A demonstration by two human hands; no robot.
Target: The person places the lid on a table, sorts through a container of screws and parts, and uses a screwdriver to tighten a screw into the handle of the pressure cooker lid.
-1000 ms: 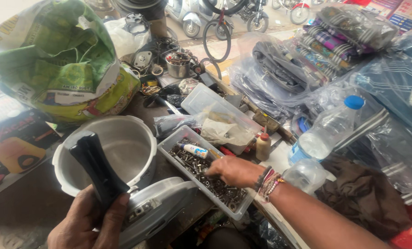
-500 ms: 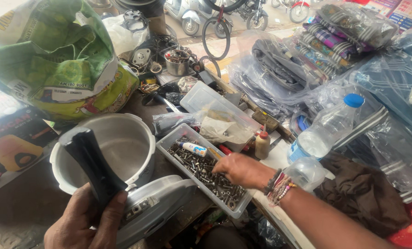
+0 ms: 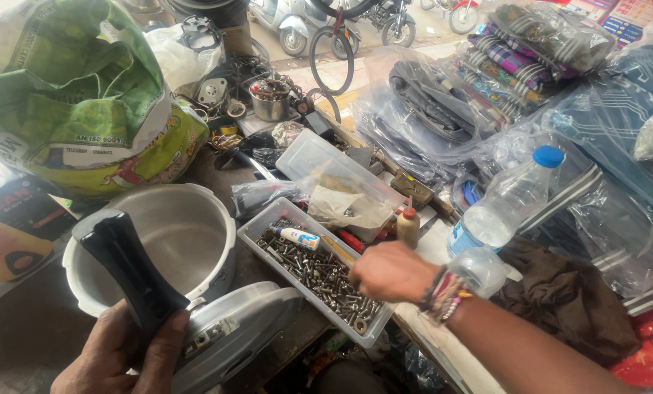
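My left hand (image 3: pixel 125 354) grips the long black handle (image 3: pixel 131 268) of a pressure cooker lid (image 3: pixel 231 330) at the bottom left, beside the open metal cooker pot (image 3: pixel 173 237). My right hand (image 3: pixel 392 271) reaches from the right into a clear plastic tray (image 3: pixel 260 226) full of screws and bolts (image 3: pixel 319 273), its fingers curled down among them near the tray's near end. What the fingers hold is hidden. A small white tube (image 3: pixel 297 236) lies on the screws at the tray's far end.
A big green sack (image 3: pixel 85 109) stands at the back left. Behind the tray are a clear lidded box (image 3: pixel 319 157), a small glue bottle (image 3: pixel 408 226) and a metal cup of parts (image 3: pixel 271 102). A water bottle (image 3: pixel 505 201) and bagged cloth (image 3: pixel 531 44) lie to the right.
My right hand has slid along the screw tray from its middle toward its near end. My left hand with the black handle has stayed about where it was.
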